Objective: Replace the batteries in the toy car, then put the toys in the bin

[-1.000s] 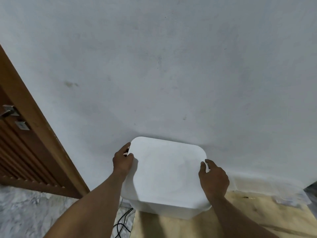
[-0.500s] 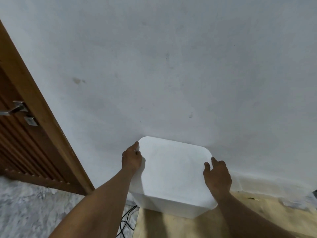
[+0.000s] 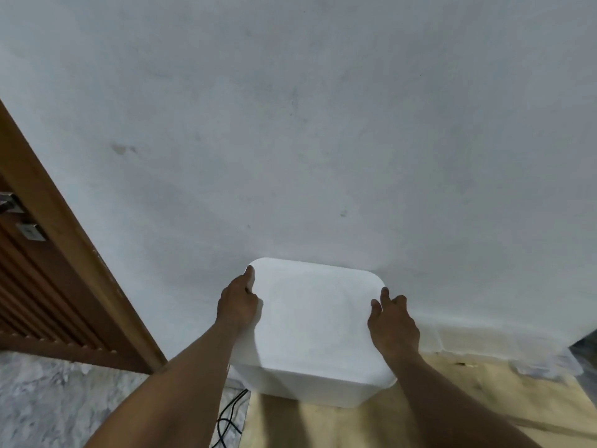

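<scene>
1. A white bin (image 3: pixel 318 328) with its lid on was pictured on a pale wooden surface (image 3: pixel 484 399), pushed close against a white wall (image 3: pixel 290 124), with a wooden louvred door (image 3: pixel 48 286) to the left.

2. The bin was held between both hands. The left hand (image 3: pixel 237 305) was pressed flat against the left edge of the lid, fingers extended toward the far corner. The right hand (image 3: pixel 392 321) was laid on the right edge, thumb on top of the lid and fingers curled over the side.

3. Neither hand was closed into a fist; both were shown part-open and clasping the bin, with nothing else carried.

4. The bin was seen directly ahead of the person, centred between the two arms, with its long axis running left to right. Both hands were about equally near, one at each short end.

5. No toy car, batteries or other toys were visible. Whether any had been placed inside could not be told, as the contents were hidden by the lid.

6. Black cables (image 3: pixel 229 418) were seen on the marbled floor (image 3: pixel 64 399) below the bin's left corner.

7. The step in hand was judged to be bringing the bin toward the person or opening it; an even two-handed pull would be called for.
</scene>
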A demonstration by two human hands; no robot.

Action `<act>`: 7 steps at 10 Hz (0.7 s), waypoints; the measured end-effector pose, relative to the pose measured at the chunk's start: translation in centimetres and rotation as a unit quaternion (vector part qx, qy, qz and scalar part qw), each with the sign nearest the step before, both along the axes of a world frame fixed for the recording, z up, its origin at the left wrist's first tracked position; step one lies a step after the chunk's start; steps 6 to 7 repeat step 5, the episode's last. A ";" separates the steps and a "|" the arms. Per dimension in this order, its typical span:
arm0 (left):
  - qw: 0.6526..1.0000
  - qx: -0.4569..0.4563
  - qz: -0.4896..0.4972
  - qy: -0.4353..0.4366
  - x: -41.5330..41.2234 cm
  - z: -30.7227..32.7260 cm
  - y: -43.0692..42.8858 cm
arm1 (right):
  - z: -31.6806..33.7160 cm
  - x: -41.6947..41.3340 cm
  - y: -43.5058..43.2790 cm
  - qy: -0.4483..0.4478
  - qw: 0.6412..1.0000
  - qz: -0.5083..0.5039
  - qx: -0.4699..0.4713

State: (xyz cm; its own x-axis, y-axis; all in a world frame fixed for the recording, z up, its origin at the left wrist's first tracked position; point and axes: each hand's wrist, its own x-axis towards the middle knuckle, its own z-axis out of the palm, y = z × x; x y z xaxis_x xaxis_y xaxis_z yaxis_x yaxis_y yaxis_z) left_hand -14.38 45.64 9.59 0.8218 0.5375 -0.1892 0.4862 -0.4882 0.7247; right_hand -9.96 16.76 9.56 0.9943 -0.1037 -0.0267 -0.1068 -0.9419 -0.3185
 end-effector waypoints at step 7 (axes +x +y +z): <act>0.976 -0.193 0.037 -0.092 -10.7 -0.5 1.0 | 10.1 -4.4 -4.7 -0.080 0.951 0.081 0.287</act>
